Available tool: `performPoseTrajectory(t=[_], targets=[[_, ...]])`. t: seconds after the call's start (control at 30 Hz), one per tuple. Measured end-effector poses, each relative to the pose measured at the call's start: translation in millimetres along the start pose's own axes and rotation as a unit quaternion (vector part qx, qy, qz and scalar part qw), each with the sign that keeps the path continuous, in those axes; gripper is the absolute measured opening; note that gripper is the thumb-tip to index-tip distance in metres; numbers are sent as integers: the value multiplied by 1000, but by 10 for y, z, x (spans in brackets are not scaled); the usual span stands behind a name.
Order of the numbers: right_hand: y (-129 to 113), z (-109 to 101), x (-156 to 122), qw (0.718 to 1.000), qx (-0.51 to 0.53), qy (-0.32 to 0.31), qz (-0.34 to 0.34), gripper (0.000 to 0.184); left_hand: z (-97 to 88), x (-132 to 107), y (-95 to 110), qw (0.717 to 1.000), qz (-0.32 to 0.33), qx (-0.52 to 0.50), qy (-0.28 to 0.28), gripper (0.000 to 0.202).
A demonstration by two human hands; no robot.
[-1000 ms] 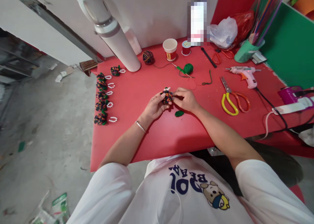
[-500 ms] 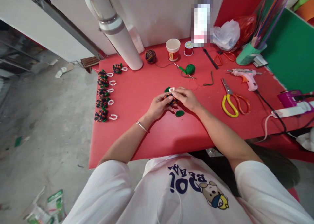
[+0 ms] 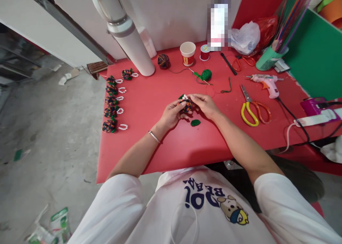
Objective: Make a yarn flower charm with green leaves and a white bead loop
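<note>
Both my hands meet over the middle of the red table point(image 3: 165, 144). My left hand point(image 3: 171, 115) cups a multicoloured yarn flower point(image 3: 187, 105) with a small white bead loop and a green leaf at its top. My right hand point(image 3: 204, 104) pinches the same flower from the right, fingers closed at its upper edge. A loose green felt leaf point(image 3: 195, 122) lies on the table just below my hands.
Several finished yarn flowers with bead loops point(image 3: 110, 108) line the left edge. At the back stand a white tumbler point(image 3: 125, 30), a paper cup point(image 3: 187, 53), yarn balls point(image 3: 206, 74) and a thread spool point(image 3: 204, 52). Scissors point(image 3: 252, 108), a glue gun point(image 3: 265, 82) and cables lie right.
My hands turned the flower slightly; the right fingers moved from its top bead loop down to its right side. The view shifted a little.
</note>
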State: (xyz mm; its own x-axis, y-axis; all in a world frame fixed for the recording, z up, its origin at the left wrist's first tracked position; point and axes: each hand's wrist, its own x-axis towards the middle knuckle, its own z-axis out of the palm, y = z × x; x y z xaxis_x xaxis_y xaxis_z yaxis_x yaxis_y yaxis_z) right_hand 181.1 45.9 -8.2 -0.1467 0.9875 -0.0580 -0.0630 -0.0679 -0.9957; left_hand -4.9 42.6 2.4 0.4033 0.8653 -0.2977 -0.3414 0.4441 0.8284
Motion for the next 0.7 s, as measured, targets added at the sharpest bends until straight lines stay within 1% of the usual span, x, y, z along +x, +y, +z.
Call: performPoseTrajectory(t=[0.03,0.1,0.2,0.27,0.37,0.43,0.5,0.57,0.63,0.7], targets=[[6,-15,4,1000,-17,4,-6,60,2,3,14,1000,1,-10,10,46],[-7,-59,0,996,-75,7,-38,53,4,11,37,999,3,-30,32,37],[-95,-159,-42,980,-178,-19,-90,38,0,25,46,998,2,-45,49,30],[-169,-232,-77,973,-206,-58,-88,33,-13,31,37,998,1,-49,48,31],[-235,-318,-109,964,-226,-128,-49,32,-43,37,14,998,10,-60,34,34],[-246,-345,-117,948,-266,-175,-23,32,-62,39,-1,997,19,-67,20,36],[-252,-343,-133,924,-317,-213,-15,32,-75,40,-14,997,28,-72,4,39],[-274,-318,-167,901,-363,-237,-34,34,-78,40,-24,996,33,-78,-7,44],[-306,-277,-218,880,-404,-241,-70,40,-76,40,-31,996,36,-80,-12,48],[-330,-229,-268,862,-434,-243,-96,36,-71,39,-32,997,34,-73,-12,50]])
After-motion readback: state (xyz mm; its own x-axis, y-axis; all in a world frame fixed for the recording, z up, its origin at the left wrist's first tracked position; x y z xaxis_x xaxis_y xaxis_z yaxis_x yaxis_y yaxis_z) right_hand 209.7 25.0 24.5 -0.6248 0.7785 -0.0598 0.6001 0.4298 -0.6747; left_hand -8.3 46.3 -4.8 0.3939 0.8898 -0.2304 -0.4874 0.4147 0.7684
